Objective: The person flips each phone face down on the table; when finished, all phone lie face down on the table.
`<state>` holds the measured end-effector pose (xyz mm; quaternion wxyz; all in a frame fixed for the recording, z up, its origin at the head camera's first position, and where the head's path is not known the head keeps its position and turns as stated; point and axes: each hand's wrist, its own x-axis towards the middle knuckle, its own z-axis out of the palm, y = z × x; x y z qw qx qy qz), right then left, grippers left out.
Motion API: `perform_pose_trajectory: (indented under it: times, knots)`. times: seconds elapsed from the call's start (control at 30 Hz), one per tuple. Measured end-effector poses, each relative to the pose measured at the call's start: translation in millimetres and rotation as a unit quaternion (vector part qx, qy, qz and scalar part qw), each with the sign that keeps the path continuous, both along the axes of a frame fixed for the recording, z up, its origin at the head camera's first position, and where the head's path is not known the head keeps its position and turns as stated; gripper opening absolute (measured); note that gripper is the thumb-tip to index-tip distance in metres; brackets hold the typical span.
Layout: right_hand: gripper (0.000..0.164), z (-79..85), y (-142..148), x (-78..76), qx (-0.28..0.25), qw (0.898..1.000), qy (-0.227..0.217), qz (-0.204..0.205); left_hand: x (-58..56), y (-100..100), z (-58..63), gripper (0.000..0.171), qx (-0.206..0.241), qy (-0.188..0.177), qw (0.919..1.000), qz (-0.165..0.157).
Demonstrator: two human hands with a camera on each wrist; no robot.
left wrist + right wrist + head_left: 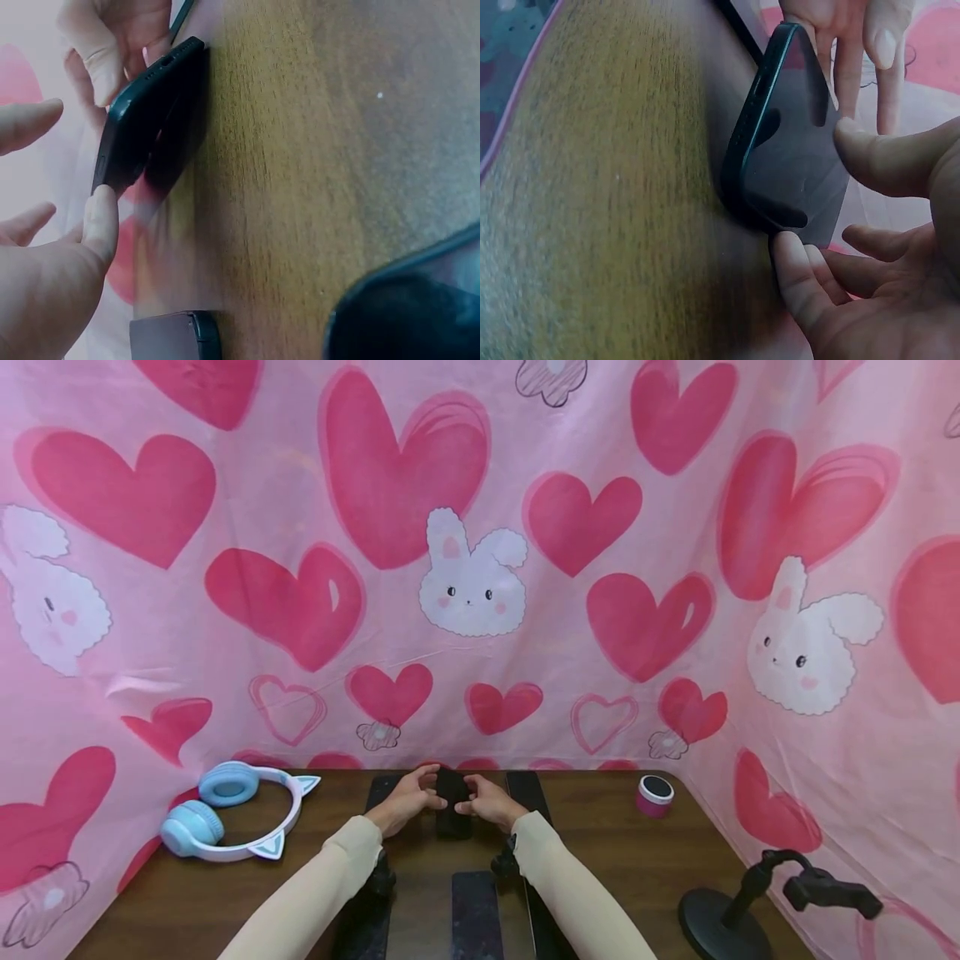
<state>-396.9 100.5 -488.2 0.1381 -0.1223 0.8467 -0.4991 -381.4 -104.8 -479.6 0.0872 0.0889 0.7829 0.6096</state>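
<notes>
A black smartphone (453, 806) stands tilted near the far edge of the table, between my two hands. My left hand (411, 799) holds its left side, the thumb (101, 214) against the phone's edge and the other fingers spread behind. On the opposite side my right hand (491, 802) pinches the edge, with the thumb (870, 154) near the front face and a fingertip (787, 251) at the lower corner. The right wrist view shows a greyish, glossy face with dark patches; the port end faces the camera.
Flat black slabs lie around the hands: a far left one (381, 787), a far right one (527, 792) and a nearer one (477, 914). Blue-and-white cat-ear headphones (277, 814) lie left. A pink jar-like container (655, 796) and a black stand (723, 922) are right.
</notes>
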Motion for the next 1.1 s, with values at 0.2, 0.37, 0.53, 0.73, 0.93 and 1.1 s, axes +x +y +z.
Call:
perform_pose_trajectory:
  times: [0.2, 0.37, 0.53, 0.73, 0.93, 1.1]
  knots:
    - [0.068, -2.2, -1.1, 3.2, -0.024, 1.000, -0.015, 0.012, 4.0, -1.8, 0.9, 0.082, 0.003, -0.003, 1.0000, 0.003]
    - [0.068, -1.8, -0.9, 3.3, -0.037, 0.999, -0.021, 0.019, 4.4, -1.8, 2.6, 0.081, 0.010, -0.008, 0.9999, 0.005]
    - [0.067, -1.6, -2.8, 0.4, -0.050, 0.998, -0.028, 0.020, 1.8, -1.5, 4.0, 0.081, 0.010, -0.011, 0.9999, 0.002]
    - [0.066, -3.3, -6.1, -4.8, -0.071, 0.996, -0.036, 0.028, -1.6, -0.3, 8.0, 0.080, 0.033, -0.011, 0.9994, -0.005]
    - [0.065, -2.7, -8.4, -4.6, -0.087, 0.995, -0.037, 0.035, -5.0, 2.7, 11.3, 0.079, 0.048, -0.009, 0.9988, -0.004]
    - [0.064, -2.5, -9.1, -1.6, -0.098, 0.994, -0.039, 0.037, -6.0, 4.9, 12.0, 0.081, 0.053, -0.006, 0.9986, -0.004]
